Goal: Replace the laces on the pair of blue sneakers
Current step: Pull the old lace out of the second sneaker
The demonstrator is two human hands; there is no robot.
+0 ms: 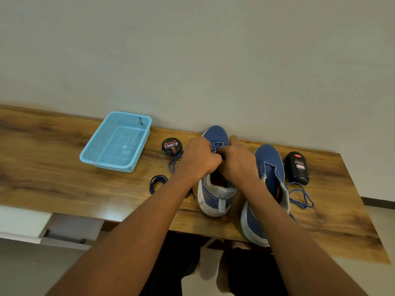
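Head view shows the left hand (199, 155) and right hand (239, 161) curled tight over the middle of the left blue sneaker (215, 167), both pinching its blue lace (217, 144). Pull the lace slowly through one hole at a time, so it does not snag. The right blue sneaker (269, 184) stands just beside, its loose lace (301, 195) trailing to the right. A dark lace bundle (158, 182) waits near, left of the hands, below the Cherry polish tin (172, 146).

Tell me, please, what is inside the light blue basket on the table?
The light blue basket appears empty: only its perforated floor shows, with a small dark mark or tag on its far wall. Nothing covers its inside.
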